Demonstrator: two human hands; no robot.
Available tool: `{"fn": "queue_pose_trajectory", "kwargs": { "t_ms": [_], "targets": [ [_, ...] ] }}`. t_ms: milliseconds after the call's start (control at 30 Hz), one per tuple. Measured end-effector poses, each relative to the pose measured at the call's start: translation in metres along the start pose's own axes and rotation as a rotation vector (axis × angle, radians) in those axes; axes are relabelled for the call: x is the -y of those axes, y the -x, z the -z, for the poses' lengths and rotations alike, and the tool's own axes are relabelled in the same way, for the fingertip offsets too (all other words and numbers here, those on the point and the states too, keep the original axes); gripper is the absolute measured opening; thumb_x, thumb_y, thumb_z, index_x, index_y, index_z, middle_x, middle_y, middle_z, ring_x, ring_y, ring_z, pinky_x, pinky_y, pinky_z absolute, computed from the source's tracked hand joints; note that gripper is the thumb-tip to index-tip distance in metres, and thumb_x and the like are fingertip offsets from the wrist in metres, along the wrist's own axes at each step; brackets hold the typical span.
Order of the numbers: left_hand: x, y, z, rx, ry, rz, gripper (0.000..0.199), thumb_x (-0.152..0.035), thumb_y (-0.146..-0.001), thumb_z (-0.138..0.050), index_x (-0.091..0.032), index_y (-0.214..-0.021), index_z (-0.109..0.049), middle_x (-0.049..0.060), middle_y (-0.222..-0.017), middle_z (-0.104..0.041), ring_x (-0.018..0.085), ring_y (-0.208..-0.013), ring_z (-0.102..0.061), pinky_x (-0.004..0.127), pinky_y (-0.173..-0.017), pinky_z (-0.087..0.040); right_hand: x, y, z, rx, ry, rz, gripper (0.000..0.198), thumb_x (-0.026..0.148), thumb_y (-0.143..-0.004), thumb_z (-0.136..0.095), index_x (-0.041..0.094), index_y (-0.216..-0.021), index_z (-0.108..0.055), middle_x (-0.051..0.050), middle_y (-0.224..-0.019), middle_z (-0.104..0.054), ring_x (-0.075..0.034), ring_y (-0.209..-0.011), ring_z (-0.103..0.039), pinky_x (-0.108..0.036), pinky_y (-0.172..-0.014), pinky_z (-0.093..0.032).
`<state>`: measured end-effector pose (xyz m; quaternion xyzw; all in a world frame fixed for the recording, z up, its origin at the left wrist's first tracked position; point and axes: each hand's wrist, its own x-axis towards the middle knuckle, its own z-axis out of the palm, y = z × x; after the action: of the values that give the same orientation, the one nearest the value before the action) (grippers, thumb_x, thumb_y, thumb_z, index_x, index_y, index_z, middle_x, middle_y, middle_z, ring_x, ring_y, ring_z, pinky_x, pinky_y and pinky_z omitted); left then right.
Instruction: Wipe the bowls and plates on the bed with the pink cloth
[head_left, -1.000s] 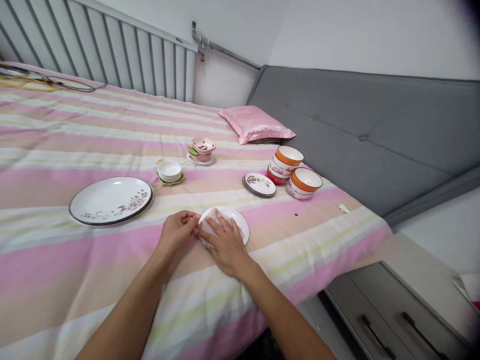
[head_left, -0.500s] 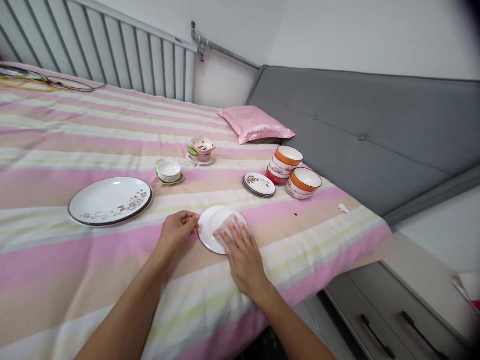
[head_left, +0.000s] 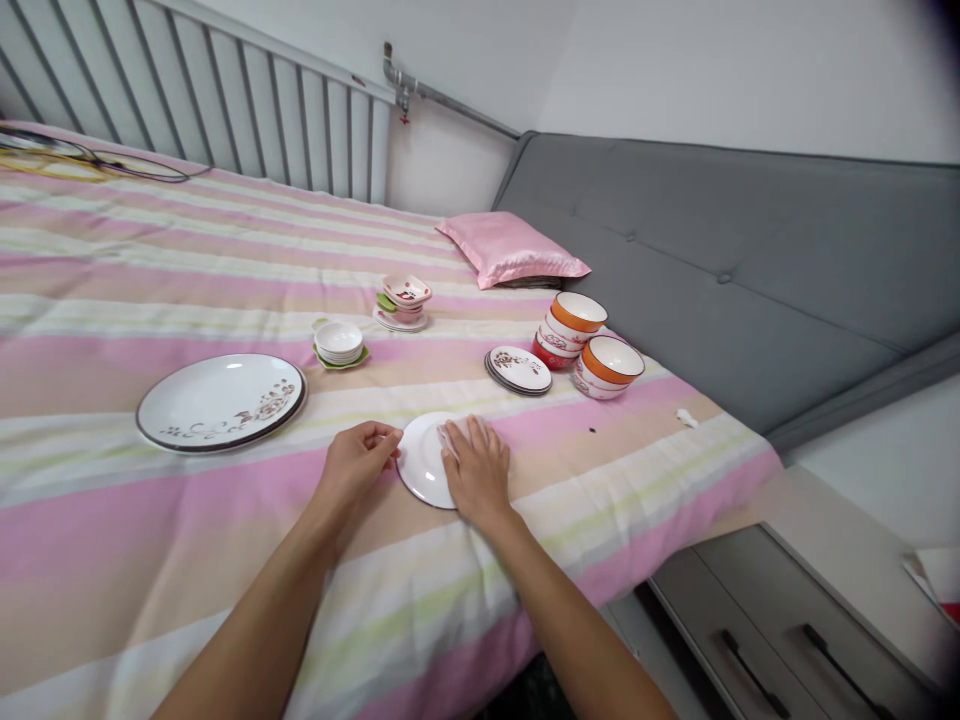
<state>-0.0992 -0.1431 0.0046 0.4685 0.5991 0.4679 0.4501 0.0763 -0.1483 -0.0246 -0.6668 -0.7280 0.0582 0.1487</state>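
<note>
A small white plate [head_left: 424, 462] with a dark rim lies on the striped bedspread, seemingly with its underside up. At its left edge, my left hand [head_left: 358, 462] is closed, thumb and fingers pinching the rim. Over the plate's right part my right hand [head_left: 480, 470] lies flat with its fingers spread. It presses a thin, pale tissue [head_left: 444, 432], mostly hidden under the fingers. Just beyond is a stack of small flower-patterned plates [head_left: 519, 368]. Large oval plates [head_left: 217, 400] with a similar pattern are stacked to the left.
Orange-rimmed bowls [head_left: 611, 362] stand in two stacks at the right. Small white dishes [head_left: 339, 342] and pink dishes [head_left: 406, 292] are piled farther back. A pink pillow [head_left: 514, 248] lies by the grey headboard [head_left: 712, 230]. The bed edge drops toward a drawer cabinet [head_left: 750, 600].
My right hand has slid slightly right and away from me across the plate with the tissue, covering more of it. My left hand stays at the rim.
</note>
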Motion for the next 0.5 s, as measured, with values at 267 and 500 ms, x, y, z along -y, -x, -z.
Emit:
{"fn": "queue_pose_trajectory", "kwargs": {
  "t_ms": [267, 500],
  "targets": [
    [0.003, -0.001, 0.001, 0.033, 0.003, -0.012, 0.038, -0.049, -0.063, -0.067, -0.014, -0.077, -0.064, 0.004, -0.062, -0.064, 0.014, -0.056, -0.055, 0.028, -0.059, -0.044, 0.005, -0.034, 0.000, 0.026, -0.046, 0.066, 0.045, 0.049, -0.090, -0.036, 0.035, -0.132, -0.044, -0.004, -0.143, -0.038, -0.030, -0.129, -0.030, -0.054, -0.101, -0.026],
    [0.003, -0.003, 0.000, 0.017, 0.034, -0.009, 0.039, -0.050, -0.060, -0.069, -0.014, -0.075, -0.064, 0.004, -0.060, -0.064, 0.015, -0.054, -0.055, 0.027, -0.057, -0.044, 0.019, -0.040, 0.002, 0.008, -0.029, 0.266, 0.037, 0.047, -0.093, -0.033, 0.034, -0.122, -0.053, 0.000, -0.134, -0.048, -0.025, -0.127, -0.034, -0.047, -0.102, -0.025]
  ]
}}
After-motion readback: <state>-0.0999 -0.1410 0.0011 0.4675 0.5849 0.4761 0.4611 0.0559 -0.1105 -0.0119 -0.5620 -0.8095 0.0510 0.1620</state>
